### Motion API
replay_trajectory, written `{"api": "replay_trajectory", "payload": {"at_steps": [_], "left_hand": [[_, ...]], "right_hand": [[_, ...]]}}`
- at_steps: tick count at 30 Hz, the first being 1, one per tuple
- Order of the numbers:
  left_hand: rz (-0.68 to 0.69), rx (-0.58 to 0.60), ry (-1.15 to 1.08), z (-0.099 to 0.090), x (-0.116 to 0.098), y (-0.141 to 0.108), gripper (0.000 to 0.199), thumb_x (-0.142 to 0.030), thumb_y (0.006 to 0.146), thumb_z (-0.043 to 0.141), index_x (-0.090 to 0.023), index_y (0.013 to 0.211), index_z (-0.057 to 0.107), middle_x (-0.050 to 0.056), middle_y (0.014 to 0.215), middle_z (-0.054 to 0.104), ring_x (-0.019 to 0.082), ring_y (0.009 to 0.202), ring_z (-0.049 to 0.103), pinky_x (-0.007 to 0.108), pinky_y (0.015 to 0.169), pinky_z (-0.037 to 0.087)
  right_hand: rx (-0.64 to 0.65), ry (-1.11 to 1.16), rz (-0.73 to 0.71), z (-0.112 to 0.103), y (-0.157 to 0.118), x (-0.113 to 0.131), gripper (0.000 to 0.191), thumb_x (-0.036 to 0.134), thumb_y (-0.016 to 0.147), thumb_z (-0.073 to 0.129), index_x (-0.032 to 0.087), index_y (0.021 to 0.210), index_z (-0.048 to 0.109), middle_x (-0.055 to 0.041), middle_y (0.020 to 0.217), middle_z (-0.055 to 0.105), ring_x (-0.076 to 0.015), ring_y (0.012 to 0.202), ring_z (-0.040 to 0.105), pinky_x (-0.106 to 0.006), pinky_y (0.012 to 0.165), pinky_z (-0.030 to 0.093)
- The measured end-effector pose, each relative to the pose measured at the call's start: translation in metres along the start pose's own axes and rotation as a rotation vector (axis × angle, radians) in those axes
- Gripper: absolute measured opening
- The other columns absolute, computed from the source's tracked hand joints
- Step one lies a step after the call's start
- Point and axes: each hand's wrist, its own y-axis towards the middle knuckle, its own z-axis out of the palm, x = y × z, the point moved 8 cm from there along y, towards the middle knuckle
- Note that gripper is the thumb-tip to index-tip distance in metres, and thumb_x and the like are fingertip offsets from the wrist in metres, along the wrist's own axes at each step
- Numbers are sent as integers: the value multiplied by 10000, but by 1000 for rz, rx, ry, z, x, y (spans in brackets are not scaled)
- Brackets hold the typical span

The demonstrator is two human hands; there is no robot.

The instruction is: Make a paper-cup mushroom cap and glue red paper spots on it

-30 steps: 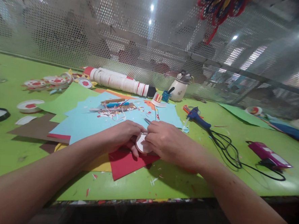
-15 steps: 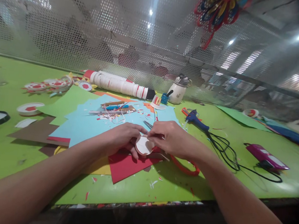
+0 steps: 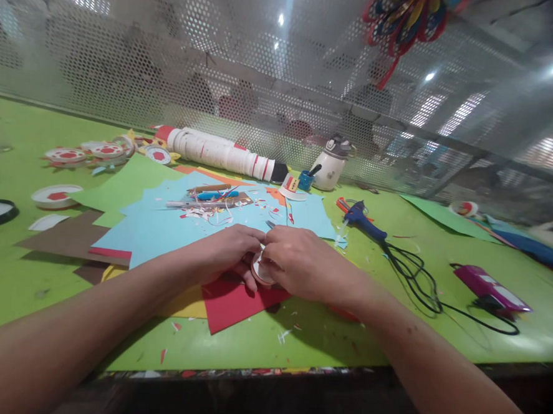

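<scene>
My left hand (image 3: pixel 238 254) is closed around the left edge of a small round white paper cup base (image 3: pixel 259 272), held above a red sheet (image 3: pixel 237 307). Curled over the right side of that cup base is my right hand (image 3: pixel 296 258), its fingers bunched together; whatever they pinch is hidden. Under the right hand lie scissors with an orange handle (image 3: pixel 345 313), mostly covered by the hand and wrist. Blue sheets (image 3: pixel 157 237) spread out beyond both hands, with red and white paper scraps (image 3: pixel 205 212) on them.
A blue glue gun (image 3: pixel 364 222) with a black cord and a magenta device (image 3: pixel 489 289) lie on the right. Stacked paper cups (image 3: pixel 218 153), a blue pot (image 3: pixel 305 181) and a white flask (image 3: pixel 330 169) are at the back. Decorated discs (image 3: pixel 66 156) sit on the left.
My right hand has moved left and over the cup base, now covering much of its white face. The scissors' orange handle shows less. My left hand has kept its hold.
</scene>
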Motion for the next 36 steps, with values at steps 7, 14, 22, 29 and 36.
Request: {"api": "replay_trajectory", "payload": {"at_steps": [7, 14, 22, 29, 36], "left_hand": [[-23, -4, -23, -2, 0, -1, 195, -119, 683, 530, -88, 844, 636, 99, 656, 663, 189, 517, 629, 313, 453, 550], [-18, 8, -35, 0, -2, -2, 171, -108, 676, 498, -97, 809, 604, 129, 670, 684, 226, 560, 664, 306, 439, 548], [23, -15, -30, 0, -5, -3, 208, -129, 693, 487, -88, 846, 621, 144, 695, 704, 176, 475, 632, 240, 382, 507], [1, -94, -127, -6, -6, -5, 238, -114, 698, 482, -112, 899, 610, 120, 669, 703, 201, 522, 673, 255, 436, 536], [11, -84, -146, -9, -5, -4, 170, -238, 760, 535, -124, 863, 608, 110, 693, 687, 208, 594, 681, 215, 395, 482]], "right_hand": [[-43, 110, 50, -1, -4, -12, 163, 127, 783, 545, 130, 661, 652, -49, 707, 575, -133, 648, 458, -266, 587, 306], [-252, 574, 158, -16, -11, -44, 149, 113, 773, 561, 122, 718, 699, -25, 670, 618, -114, 635, 522, -240, 601, 386], [-332, 946, 409, 10, -8, -68, 113, 201, 741, 623, 142, 687, 702, -18, 699, 634, -118, 635, 540, -253, 598, 419], [-423, 981, 426, 9, -9, -70, 124, 221, 757, 628, 142, 680, 687, -34, 765, 620, -130, 710, 558, -274, 682, 433], [-522, 940, 347, 11, -6, -65, 101, 196, 763, 626, 146, 701, 688, -37, 748, 616, -139, 696, 561, -287, 652, 446]]}}
